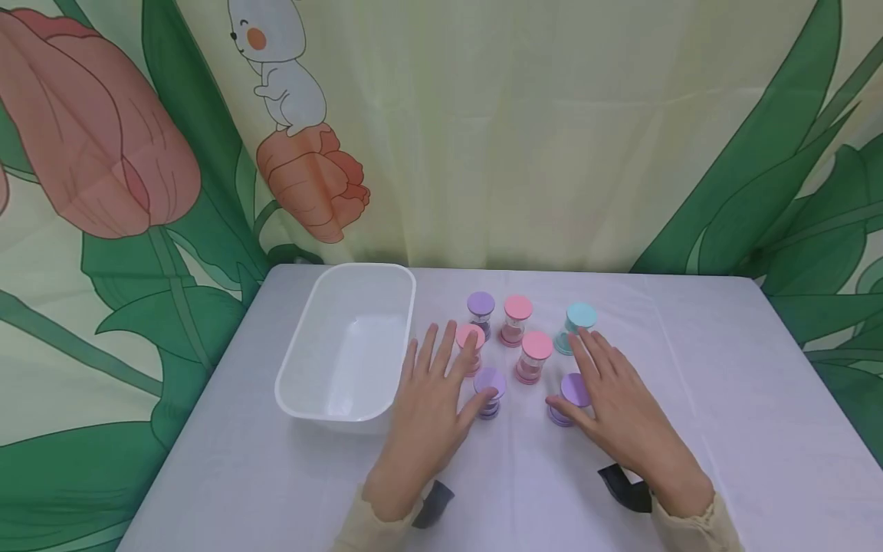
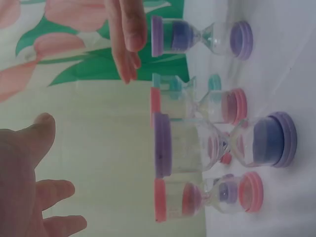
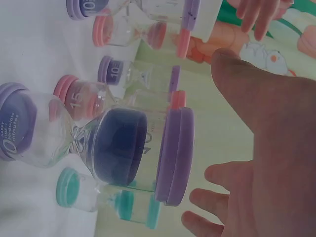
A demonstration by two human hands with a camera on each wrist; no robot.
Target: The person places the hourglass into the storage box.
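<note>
Both hands are held out with straight, spread fingers, and neither holds anything. My left hand (image 1: 429, 410) hovers beside the front-left purple hourglass (image 1: 490, 381) and partly covers the left pink hourglass (image 1: 472, 336). Over at the right, my right hand (image 1: 629, 414) is nearest the front-right purple hourglass (image 1: 576, 390), partly hiding it, its fingertips by the teal hourglass (image 1: 581, 316). Between the hands stands a pink hourglass (image 1: 536, 346). Behind it are another pink one (image 1: 517, 308) and a purple one (image 1: 480, 303). In the right wrist view, dark sand fills the near purple hourglass's (image 3: 121, 145) cap-side bulb.
A white plastic tub (image 1: 297, 406) stands left of the hourglasses, close to my left hand. Beneath everything lies a white tablecloth (image 1: 745, 399). A printed curtain (image 1: 524, 153) with a rabbit and tulips hangs behind the table. Dark straps (image 1: 624, 491) show at the wrists.
</note>
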